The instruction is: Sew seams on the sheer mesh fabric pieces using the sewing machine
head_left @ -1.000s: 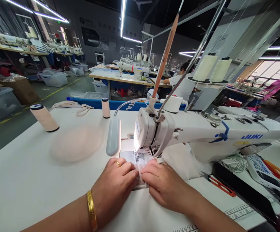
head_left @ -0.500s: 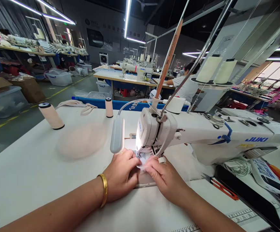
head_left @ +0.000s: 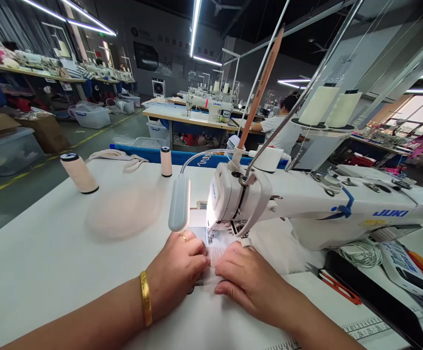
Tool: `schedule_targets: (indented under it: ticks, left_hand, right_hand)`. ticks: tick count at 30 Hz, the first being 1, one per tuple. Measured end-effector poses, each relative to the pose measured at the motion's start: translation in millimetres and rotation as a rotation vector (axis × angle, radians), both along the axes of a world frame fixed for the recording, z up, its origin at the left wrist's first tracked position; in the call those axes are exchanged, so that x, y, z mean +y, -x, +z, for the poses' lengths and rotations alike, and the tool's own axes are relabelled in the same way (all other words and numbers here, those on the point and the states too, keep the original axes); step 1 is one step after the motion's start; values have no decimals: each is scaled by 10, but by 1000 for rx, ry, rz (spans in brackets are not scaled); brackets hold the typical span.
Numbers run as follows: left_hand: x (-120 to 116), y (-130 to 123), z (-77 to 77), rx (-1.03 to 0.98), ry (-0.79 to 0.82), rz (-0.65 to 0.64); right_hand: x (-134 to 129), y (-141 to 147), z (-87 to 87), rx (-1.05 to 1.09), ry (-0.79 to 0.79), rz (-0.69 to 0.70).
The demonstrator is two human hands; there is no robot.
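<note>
A white sewing machine [head_left: 229, 194] stands before me, its lit needle area just beyond my fingertips. Sheer white fabric [head_left: 217, 253] lies under and in front of the presser foot [head_left: 210, 236]. With fingers curled, my left hand [head_left: 177, 267] grips the fabric's left side; its fingertips are partly hidden. My right hand [head_left: 253, 284] holds the fabric from the right with bent fingers, the thumb lower and a little apart. A small dark object [head_left: 190, 290] peeks out beneath my left hand, too hidden to name. More sheer fabric [head_left: 277, 245] spreads right of the needle.
A grey lamp [head_left: 179, 204] hangs left of the machine head. Two peach thread cones [head_left: 79, 174] stand on the white table [head_left: 51, 248], near a sheer pale piece [head_left: 124, 211]. At right lie orange-handled scissors [head_left: 341, 287], a black tray-like object [head_left: 375, 301] and a coiled cable [head_left: 361, 255].
Both hands have drawn back toward me from the needle, the fabric stretching between them. The right thumb has moved away from its fingers. A dark object now shows under the left hand.
</note>
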State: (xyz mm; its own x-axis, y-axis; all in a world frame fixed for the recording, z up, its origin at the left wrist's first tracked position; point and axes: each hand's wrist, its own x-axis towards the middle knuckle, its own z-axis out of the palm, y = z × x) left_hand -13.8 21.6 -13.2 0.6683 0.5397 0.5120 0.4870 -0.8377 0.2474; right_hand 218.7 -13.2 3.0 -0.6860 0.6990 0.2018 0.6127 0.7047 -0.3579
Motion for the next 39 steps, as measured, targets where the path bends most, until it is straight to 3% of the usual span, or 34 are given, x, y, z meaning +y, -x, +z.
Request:
schedule_targets:
  ticks: [9,19,33,39]
  left_hand:
    - [-81,22,45,-11,27,-51]
    - [50,22,18,38,-9,-5]
    - [99,56,-157,13,-56,21]
    - [121,47,-70,7,-78,13]
  right_hand:
    - [-37,-29,51,-75,-26,-8]
    - [28,7,-9,-89,-70,-54]
    - [23,41,-56,-52,-150,-77]
    - [56,54,-88,-29,-165,-82]
